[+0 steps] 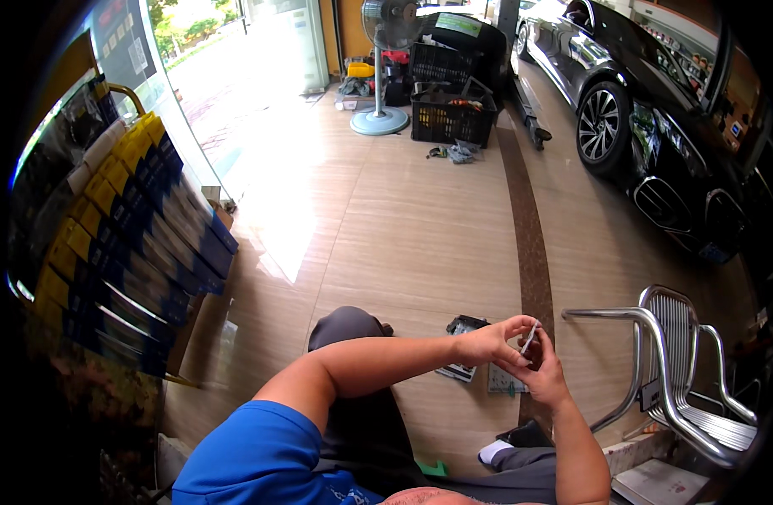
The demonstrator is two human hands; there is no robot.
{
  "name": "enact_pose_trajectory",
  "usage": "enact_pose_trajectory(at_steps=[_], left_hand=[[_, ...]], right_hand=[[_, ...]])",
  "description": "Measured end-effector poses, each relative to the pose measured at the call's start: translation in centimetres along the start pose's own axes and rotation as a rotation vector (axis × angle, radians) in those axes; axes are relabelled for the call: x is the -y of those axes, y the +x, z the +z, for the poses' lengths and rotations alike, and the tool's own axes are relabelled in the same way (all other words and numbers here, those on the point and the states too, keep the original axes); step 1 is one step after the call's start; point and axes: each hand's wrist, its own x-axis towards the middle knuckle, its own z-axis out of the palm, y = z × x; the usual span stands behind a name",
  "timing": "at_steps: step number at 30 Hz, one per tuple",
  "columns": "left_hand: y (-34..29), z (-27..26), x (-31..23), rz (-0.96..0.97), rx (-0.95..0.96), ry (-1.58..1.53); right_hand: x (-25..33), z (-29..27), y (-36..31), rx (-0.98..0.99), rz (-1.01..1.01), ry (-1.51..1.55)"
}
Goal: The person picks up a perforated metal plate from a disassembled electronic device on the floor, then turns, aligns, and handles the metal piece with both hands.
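Both hands are raised and meet over the floor to the right of my knees. A small, thin grey piece [530, 338] is pinched between the fingertips of my left hand [498, 341] and my right hand [548, 379]; its kind is too small to make out. Below the hands, a dark open-looking case or device [464, 324] lies on the floor, partly covered by my left forearm. Beside it sits a flat pale panel [503, 383] with some green on it, half hidden by my right hand.
A metal chair [669, 337] stands close on my right. At left is a rack of blue and yellow packages [125, 219]. Farther off are a fan [380, 118], a black crate [450, 118] and a black car [647, 126]. A green object [433, 468] lies near my legs.
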Motion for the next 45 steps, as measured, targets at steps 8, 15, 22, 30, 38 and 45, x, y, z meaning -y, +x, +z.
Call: enact_pose_trajectory(at_steps=[8, 15, 22, 30, 38, 45], left_hand=[[0.1, -0.4, 0.3, 0.013, 0.099, -0.037], [-0.4, 0.2, -0.9, -0.034, 0.073, 0.003], [-0.5, 0.1, -0.7, -0.021, -0.028, 0.014], [-0.4, 0.4, -0.5, -0.019, -0.014, -0.031], [-0.2, 0.0, -0.2, -0.03, 0.012, -0.03], [0.2, -0.6, 0.3, -0.052, -0.026, -0.084]], right_hand=[[0.0, -0.4, -0.1, -0.02, 0.016, 0.005], [0.7, 0.2, -0.1, -0.047, -0.079, -0.153], [2.1, 0.2, -0.1, 0.018, -0.073, -0.195], [1.9, 0.4, -0.2, -0.036, -0.107, -0.217], [2.3, 0.0, -0.3, -0.042, -0.137, -0.298], [2.9, 0.0, -0.6, -0.044, -0.117, -0.374]])
